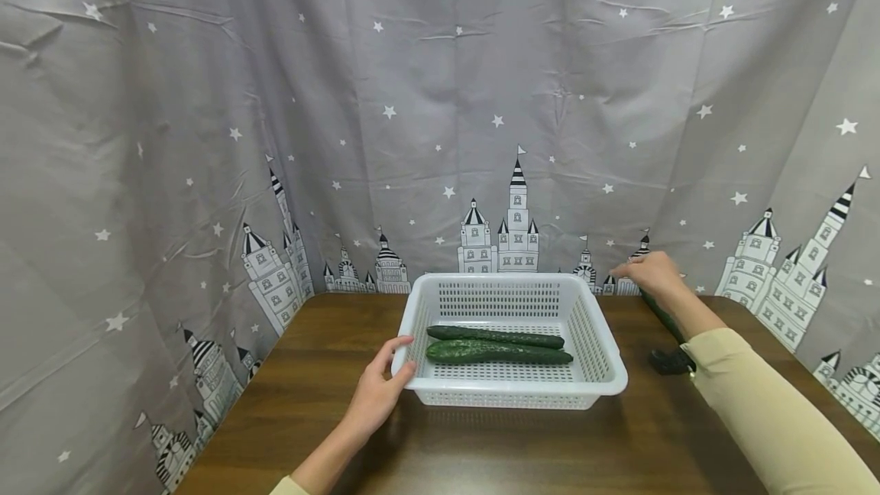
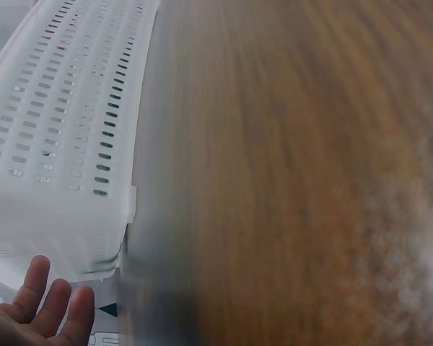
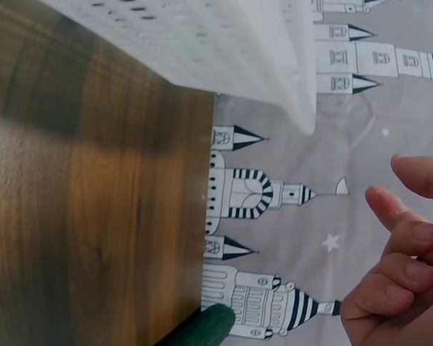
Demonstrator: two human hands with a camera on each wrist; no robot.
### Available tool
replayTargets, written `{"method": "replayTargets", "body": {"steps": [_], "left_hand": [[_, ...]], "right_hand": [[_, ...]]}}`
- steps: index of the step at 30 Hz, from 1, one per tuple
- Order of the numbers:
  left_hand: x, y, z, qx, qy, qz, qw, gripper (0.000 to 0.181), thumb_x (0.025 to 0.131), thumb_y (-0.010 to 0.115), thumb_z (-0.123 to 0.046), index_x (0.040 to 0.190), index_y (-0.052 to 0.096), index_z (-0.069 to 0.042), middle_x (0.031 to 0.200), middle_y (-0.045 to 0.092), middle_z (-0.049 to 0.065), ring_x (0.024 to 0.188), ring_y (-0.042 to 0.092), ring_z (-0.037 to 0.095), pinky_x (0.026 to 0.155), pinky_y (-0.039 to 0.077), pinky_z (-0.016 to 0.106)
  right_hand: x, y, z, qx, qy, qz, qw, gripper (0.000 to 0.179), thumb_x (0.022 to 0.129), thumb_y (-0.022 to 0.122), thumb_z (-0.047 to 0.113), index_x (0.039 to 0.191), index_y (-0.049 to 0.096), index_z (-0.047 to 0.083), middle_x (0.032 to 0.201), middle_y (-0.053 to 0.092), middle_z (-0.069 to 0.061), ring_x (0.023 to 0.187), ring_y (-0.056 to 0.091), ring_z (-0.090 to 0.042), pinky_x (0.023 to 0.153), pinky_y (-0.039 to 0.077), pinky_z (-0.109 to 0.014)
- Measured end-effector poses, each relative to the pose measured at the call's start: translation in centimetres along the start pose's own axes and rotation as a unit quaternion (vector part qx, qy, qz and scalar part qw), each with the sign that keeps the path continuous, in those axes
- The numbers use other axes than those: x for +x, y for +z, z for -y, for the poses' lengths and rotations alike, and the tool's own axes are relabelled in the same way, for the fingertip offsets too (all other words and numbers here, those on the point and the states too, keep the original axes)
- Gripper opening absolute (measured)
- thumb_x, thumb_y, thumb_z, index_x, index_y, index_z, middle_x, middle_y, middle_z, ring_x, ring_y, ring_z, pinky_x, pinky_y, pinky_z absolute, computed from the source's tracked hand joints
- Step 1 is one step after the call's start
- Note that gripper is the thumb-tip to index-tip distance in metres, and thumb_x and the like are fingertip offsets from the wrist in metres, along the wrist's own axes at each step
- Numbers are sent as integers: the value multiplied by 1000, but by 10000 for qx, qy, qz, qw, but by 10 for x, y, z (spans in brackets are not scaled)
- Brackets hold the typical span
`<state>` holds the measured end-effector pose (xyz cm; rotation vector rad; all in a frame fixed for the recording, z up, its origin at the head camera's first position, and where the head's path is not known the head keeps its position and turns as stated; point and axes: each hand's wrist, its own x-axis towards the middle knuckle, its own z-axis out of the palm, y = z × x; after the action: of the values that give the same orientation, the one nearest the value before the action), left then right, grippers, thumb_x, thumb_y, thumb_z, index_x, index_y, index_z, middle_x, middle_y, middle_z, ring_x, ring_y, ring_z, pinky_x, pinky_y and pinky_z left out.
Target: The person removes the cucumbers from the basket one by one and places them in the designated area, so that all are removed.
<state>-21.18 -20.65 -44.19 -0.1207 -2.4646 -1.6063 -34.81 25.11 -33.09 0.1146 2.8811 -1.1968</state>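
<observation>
Behind our table [image 1: 330,418] hangs a grey curtain [image 1: 426,98]. Our left hand [image 1: 376,386], fingers spread, touches the left rim of the basket [image 1: 516,386] containing two cucumbers [image 1: 498,351]; our right hand [image 1: 655,278], thumb and index parted, is near a third cucumber [image 1: 662,316] right of it.

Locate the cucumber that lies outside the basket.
In the head view, the cucumber lies on the right part of the table, to the right of the white basket, partly hidden by the person's right forearm.
</observation>
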Motion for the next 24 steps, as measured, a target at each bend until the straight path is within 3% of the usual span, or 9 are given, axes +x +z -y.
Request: {"method": "replayTargets", "body": {"steps": [4,7,8,10,12,14,15,18,24], "left_hand": [[1,0,1,0,9,-7,10000,40,96,65,-17,135,57,-20,111,66,14,97,63,20,78,48,31],[1,0,2,-38,-36,-3,10000,40,96,65,-18,135,57,-21,112,66,15,97,63,20,78,48,31],[1,0,2,-53,-43,5,10000,40,97,65,-18,135,57,-21,112,66,15,97,63,21,78,48,31],[1,0,2,-64,-16,28,10000,40,97,64,-18,136,56,-21,112,66,16,98,62,21,78,48,32],[1,1,1,-100,-8,25,9999,39,97,64,-19,136,56,-21,112,66,16,99,62,22,79,48,32],[1,1,1,-122,-16,19,9999,39,97,64,-19,135,57,-21,112,67,16,99,62,22,79,48,32],[1,1,1,-130,-2,27,9999,39,97,64,-19,135,56,-20,113,67,16,100,62,22,79,48,32],[0,1,0,-134,-17,22,9999,39,97,65,-18,135,57,-20,114,67,16,100,62,21,79,48,31],[-1,1,-3,-180,21,51,9998,40,97,65,-17,136,56,-19,116,67,17,100,62,22,78,48,32]], "right_hand": [[1,4,10,116,-198,254,9994,54,93,67,31,130,61,-8,153,33,-36,140,31,-54,106,39,-62],[2,8,17,156,-315,361,9987,52,93,67,32,128,64,-6,152,37,-34,132,43,-49,91,51,-54],[3,10,19,199,-336,384,9985,51,92,68,32,127,65,-6,151,39,-33,117,53,-45,81,53,-48],[5,13,22,208,-350,385,9984,50,91,69,32,125,67,-4,147,46,-32,83,57,-31,64,48,-37],[6,16,25,211,-376,415,9982,49,90,70,32,124,68,-4,135,57,-29,59,42,-18,54,38,-31],[8,19,28,204,-442,535,9974,49,90,71,30,124,68,-4,103,69,-21,48,28,-11,49,34,-29],[8,21,30,170,-471,591,9970,48,90,71,30,124,68,-4,89,70,-14,46,28,-10,48,34,-29],[10,27,34,154,-544,792,9953,47,89,73,28,123,68,-4,57,49,4,44,27,-9,48,34,-29],[14,38,45,248,-660,1093,9915,44,87,75,26,120,71,-2,56,39,8,44,24,-9,47,29,-27]]}}
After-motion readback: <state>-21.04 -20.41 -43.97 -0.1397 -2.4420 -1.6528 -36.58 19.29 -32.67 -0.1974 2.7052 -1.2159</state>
